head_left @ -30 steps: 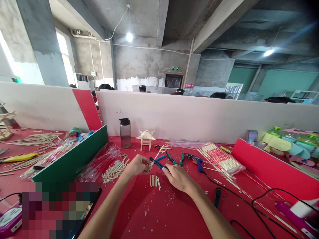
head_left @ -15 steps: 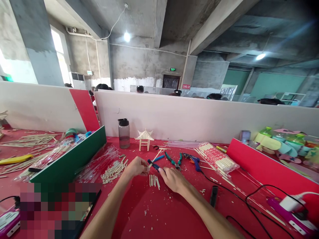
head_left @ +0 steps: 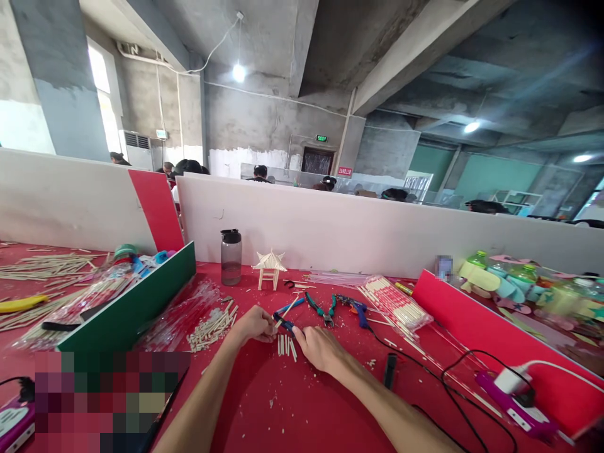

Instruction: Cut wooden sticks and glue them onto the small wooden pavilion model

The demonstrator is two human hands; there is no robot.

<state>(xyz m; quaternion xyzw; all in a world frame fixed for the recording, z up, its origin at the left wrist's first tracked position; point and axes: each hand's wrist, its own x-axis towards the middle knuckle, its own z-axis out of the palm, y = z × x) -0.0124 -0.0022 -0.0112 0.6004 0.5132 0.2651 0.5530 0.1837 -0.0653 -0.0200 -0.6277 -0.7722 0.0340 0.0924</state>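
Note:
My left hand (head_left: 257, 324) pinches a thin wooden stick (head_left: 285, 313), which slants up and away to the right. My right hand (head_left: 317, 347) is wrapped round the handles of dark blue cutting pliers (head_left: 285, 323). The jaws of the pliers meet the stick close to my left fingertips; whether they are fully closed on it is too small to tell. Just below the pliers lie several short cut stick pieces (head_left: 287, 346) in a rough row. A blue pen-like tool (head_left: 291, 306) lies behind the jaws. Farther back stands a small pavilion model (head_left: 268, 269) made of sticks.
Green-handled pliers (head_left: 325, 313) and a blue glue gun (head_left: 358, 311) lie to the right, beside bagged sticks (head_left: 399, 305). Left are a pile of short pieces (head_left: 212, 330) and a water bottle (head_left: 231, 258). Green (head_left: 132, 302) and red dividers (head_left: 500, 352) flank the red table. A black cord crosses at right.
The camera view has shifted slightly, so the scene sits a little farther left. Both hands keep their hold on the stick and pliers, with hardly any movement relative to the table.

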